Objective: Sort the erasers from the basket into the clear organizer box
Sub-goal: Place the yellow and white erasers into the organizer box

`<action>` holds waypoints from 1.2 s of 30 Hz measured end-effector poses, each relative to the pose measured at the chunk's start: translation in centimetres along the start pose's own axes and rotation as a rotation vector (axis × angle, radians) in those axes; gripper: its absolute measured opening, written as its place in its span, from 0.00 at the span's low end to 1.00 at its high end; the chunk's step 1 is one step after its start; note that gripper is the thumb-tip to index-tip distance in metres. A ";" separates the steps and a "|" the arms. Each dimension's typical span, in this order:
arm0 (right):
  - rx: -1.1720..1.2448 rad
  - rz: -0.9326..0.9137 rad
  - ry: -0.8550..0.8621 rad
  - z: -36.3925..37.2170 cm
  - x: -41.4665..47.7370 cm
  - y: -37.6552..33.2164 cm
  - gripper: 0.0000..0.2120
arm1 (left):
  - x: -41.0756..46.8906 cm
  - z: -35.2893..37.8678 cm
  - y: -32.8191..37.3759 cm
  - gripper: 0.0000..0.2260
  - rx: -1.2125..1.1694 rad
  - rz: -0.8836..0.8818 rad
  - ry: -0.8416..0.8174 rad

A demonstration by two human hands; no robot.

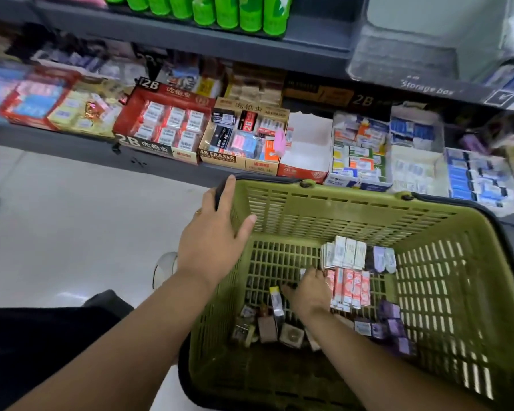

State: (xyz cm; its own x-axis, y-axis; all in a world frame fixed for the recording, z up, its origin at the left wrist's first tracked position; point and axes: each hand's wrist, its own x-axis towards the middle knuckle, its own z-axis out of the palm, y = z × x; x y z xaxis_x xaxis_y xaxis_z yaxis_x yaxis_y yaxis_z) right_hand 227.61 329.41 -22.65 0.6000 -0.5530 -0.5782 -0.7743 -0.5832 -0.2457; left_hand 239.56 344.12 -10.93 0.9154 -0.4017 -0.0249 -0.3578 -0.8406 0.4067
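Observation:
A green plastic basket with a black handle sits low in front of me. Several packs of erasers lie on its floor: white ones, red-and-white ones, purple ones and brown ones. My left hand rests on the basket's left rim, fingers straight, thumb inside the wall. My right hand is down inside the basket beside the red-and-white packs, fingers curled over a small white eraser of which only a corner shows. A clear organizer box with mixed erasers stands on the shelf.
The grey shelf holds open cartons of 2B and 4B erasers, an open white carton and more clear boxes at the right. Green bottles stand on the shelf above. Pale floor lies at the left.

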 end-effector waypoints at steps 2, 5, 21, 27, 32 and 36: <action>0.116 -0.011 -0.051 0.6 0.1 -0.1 0.35 | 0.0 0.1 0.0 0.31 -0.001 -0.002 0.002; 0.071 -0.065 -0.056 1.1 0.1 0.1 0.38 | 0.0 0.1 0.0 0.31 0.010 -0.001 0.011; -0.140 -0.062 -0.009 3.9 0.3 -0.5 0.39 | 0.0 -0.1 0.1 0.32 0.021 0.005 0.029; -0.132 -0.131 0.059 3.9 1.3 -0.3 0.34 | -0.1 -0.1 0.0 0.32 0.030 0.012 0.035; -0.075 -0.280 0.112 2.2 4.1 -0.7 0.36 | -0.1 -0.1 0.1 0.32 0.027 0.007 0.032; -0.242 -0.253 0.116 3.4 3.5 0.1 0.48 | -0.2 -0.1 0.1 0.32 0.028 -0.002 0.024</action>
State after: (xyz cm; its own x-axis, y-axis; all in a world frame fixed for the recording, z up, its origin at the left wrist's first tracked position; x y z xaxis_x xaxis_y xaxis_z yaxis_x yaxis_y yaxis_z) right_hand 228.97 329.41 -27.36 0.7958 -0.4287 -0.4276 -0.5366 -0.8265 -0.1700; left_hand 239.40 344.14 -10.81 0.9201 -0.3916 -0.0041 -0.3606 -0.8513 0.3811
